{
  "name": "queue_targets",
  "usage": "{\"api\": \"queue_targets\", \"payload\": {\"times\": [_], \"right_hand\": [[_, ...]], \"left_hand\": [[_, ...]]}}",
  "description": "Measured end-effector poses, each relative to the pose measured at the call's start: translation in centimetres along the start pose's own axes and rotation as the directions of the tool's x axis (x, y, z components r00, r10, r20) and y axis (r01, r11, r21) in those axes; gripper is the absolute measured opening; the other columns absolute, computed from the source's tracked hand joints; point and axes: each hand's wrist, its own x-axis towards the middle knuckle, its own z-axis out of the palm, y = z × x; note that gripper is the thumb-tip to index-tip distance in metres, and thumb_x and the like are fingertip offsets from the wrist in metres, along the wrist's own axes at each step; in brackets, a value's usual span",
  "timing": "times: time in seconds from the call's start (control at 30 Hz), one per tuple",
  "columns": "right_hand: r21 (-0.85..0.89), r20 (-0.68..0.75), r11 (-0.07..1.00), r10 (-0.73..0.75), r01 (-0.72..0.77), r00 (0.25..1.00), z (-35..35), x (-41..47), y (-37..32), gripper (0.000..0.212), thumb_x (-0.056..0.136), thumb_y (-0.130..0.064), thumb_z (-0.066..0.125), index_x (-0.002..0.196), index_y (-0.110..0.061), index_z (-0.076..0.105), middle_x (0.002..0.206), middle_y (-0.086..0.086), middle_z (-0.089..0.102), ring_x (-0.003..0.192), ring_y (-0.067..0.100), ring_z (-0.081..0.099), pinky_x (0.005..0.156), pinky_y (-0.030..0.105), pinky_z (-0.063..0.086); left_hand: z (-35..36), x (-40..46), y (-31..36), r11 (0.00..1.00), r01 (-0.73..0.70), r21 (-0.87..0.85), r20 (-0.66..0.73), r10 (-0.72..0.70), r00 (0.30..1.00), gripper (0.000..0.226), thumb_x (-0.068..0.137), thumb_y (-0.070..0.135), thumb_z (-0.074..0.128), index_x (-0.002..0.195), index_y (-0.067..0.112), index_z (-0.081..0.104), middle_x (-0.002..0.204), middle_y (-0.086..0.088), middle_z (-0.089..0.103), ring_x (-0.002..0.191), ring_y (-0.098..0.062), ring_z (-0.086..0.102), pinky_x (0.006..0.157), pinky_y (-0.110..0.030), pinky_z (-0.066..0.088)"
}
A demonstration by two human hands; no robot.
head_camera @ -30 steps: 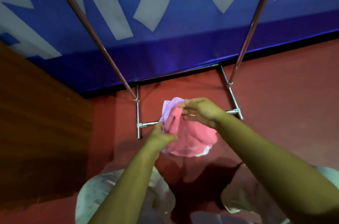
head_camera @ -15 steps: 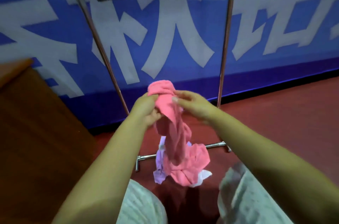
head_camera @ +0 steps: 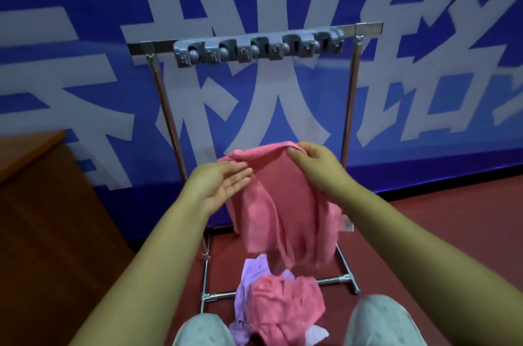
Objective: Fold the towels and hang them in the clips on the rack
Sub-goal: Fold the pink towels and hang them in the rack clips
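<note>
While the right hand (head_camera: pixel 314 164) pinches it, the pink towel (head_camera: pixel 285 204) hangs below.

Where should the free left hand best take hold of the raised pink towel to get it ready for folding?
Probably the top edge's left corner, from the left. The right hand already pinches the pink towel at its upper right, leaving it hanging bunched; the open left hand sits beside that loose corner.

We hold a towel (head_camera: pixel 285 204) before the rack (head_camera: pixel 349 108), below its clips (head_camera: pixel 257 48); more towels (head_camera: pixel 278 303) lie heaped beneath, between our knees.
</note>
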Motion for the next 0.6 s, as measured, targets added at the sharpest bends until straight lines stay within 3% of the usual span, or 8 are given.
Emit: {"api": "queue_targets", "payload": {"times": [0.1,0.17,0.23,0.3,0.4,0.47,0.53,0.6], "right_hand": [[0.020,0.032,0.999,0.031,-0.031,0.999,0.0,1.2,-1.8,0.036,0.092,-0.034,0.055,0.085,-0.001,0.066,0.074,0.005,0.058,0.071,0.015,0.053,0.072,0.031,0.047],[0.194,0.069,0.965,0.168,-0.179,0.983,0.4,2.1,-2.7,0.035,0.093,-0.031,0.055,0.075,-0.001,0.061,0.068,0.008,0.053,0.063,0.017,0.049,0.062,0.028,0.043],[0.514,0.180,0.770,0.332,-0.377,0.926,0.9,2.9,-3.8,0.030,0.095,-0.021,0.052,0.068,-0.010,0.053,0.061,0.007,0.049,0.052,0.016,0.047,0.054,0.025,0.042],[0.758,0.293,0.449,0.414,-0.473,0.862,1.1,3.9,-4.8,0.029,0.098,-0.013,0.046,0.070,-0.011,0.051,0.059,0.004,0.052,0.048,0.013,0.052,0.054,0.023,0.048],[0.885,0.331,0.158,0.447,-0.438,0.831,0.8,4.9,-6.2,0.030,0.100,-0.005,0.035,0.074,-0.005,0.050,0.072,0.006,0.053,0.057,0.014,0.054,0.074,0.025,0.050],[0.932,0.320,0.015,0.440,-0.363,0.839,0.4,5.2,-7.0,0.026,0.099,0.000,0.031,0.085,0.002,0.052,0.093,0.010,0.060,0.058,0.016,0.059,0.059,0.019,0.053],[0.949,0.312,-0.102,0.408,-0.297,0.858,0.2,5.3,-7.6,0.027,0.099,0.003,0.026,0.103,0.014,0.051,0.120,0.015,0.056,0.084,0.022,0.066,0.063,0.012,0.053],[0.957,0.287,-0.140,0.377,-0.253,0.880,0.0,5.4,-7.8,0.033,0.099,0.004,0.024,0.125,0.018,0.040,0.133,0.023,0.049,0.118,0.028,0.056,0.091,0.019,0.047]], "left_hand": [[-0.1,-0.4,0.3,0.970,-0.171,0.173,-0.038,0.180,0.983,0.040,0.090,0.007,0.059,0.126,0.008,0.042,0.118,-0.015,0.061,0.094,-0.022,0.067,0.083,-0.037,0.056],[0.5,-1.1,0.3,0.881,-0.309,0.359,0.000,0.331,0.944,0.033,0.089,0.019,0.062,0.118,0.018,0.046,0.119,-0.007,0.061,0.099,-0.015,0.065,0.090,-0.037,0.053],[1.1,-1.9,-0.6,0.762,-0.457,0.459,0.082,0.476,0.876,0.036,0.085,0.029,0.066,0.117,0.024,0.048,0.117,0.003,0.060,0.102,-0.006,0.060,0.096,-0.030,0.049],[1.3,-2.8,-2.3,0.686,-0.550,0.476,0.235,0.503,0.831,0.059,0.073,0.047,0.073,0.122,0.038,0.042,0.127,0.014,0.052,0.114,0.007,0.051,0.095,-0.014,0.043],[1.0,-3.5,-6.0,0.677,-0.534,0.507,0.435,0.335,0.836,0.102,0.055,0.056,0.078,0.131,0.061,0.010,0.149,0.022,0.024,0.133,0.006,0.033,0.103,-0.016,0.037],[0.8,-3.2,-8.4,0.595,-0.525,0.609,0.439,0.298,0.847,0.123,0.054,0.047,0.085,0.131,0.060,-0.009,0.155,0.019,0.001,0.141,0.003,0.014,0.107,-0.011,0.025],[1.0,-2.9,-9.7,0.502,-0.542,0.674,0.383,0.390,0.838,0.122,0.061,0.036,0.084,0.132,0.055,-0.013,0.154,0.018,-0.002,0.140,0.005,0.008,0.103,-0.003,0.015],[0.9,-2.0,-9.9,0.501,-0.555,0.664,0.272,0.530,0.803,0.097,0.077,0.023,0.074,0.139,0.050,0.004,0.149,0.015,0.023,0.135,0.001,0.026,0.104,-0.007,0.024]]}}
